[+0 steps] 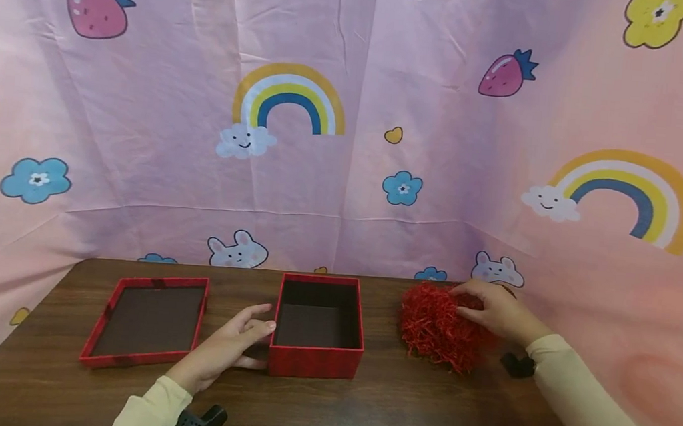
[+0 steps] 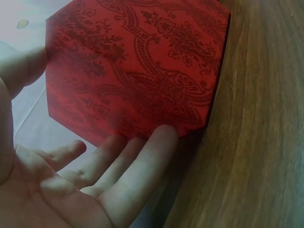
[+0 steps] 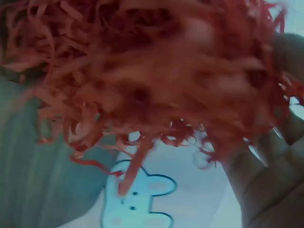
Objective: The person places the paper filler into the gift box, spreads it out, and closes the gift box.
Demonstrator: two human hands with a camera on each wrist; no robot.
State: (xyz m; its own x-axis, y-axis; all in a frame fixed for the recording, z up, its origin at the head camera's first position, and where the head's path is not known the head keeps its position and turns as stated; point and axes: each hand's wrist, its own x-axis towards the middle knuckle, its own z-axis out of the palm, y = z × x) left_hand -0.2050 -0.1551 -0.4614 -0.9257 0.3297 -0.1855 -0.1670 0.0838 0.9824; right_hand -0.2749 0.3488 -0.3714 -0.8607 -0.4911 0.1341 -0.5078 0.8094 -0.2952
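Pink and purple cloth (image 1: pixel 159 158) hangs behind the brown counter (image 1: pixel 398 411). A red lid (image 1: pixel 149 321) lies on the left. The left hand (image 1: pixel 225 347), fingers loosely spread, touches the open red box (image 1: pixel 314 363). Wood shows between that and the red paper strips (image 1: pixel 438 324), near the back edge, which the right hand (image 1: pixel 499 312) pinches.

The left hand (image 2: pixel 66 194) is resting fingertips against a red box (image 2: pixel 137 71), its dark floral patterning spreading beyond them. Right of the fingers, the wooden table (image 2: pixel 256 142) is stretching away; behind them, pale cloth (image 2: pixel 33 107) is showing.
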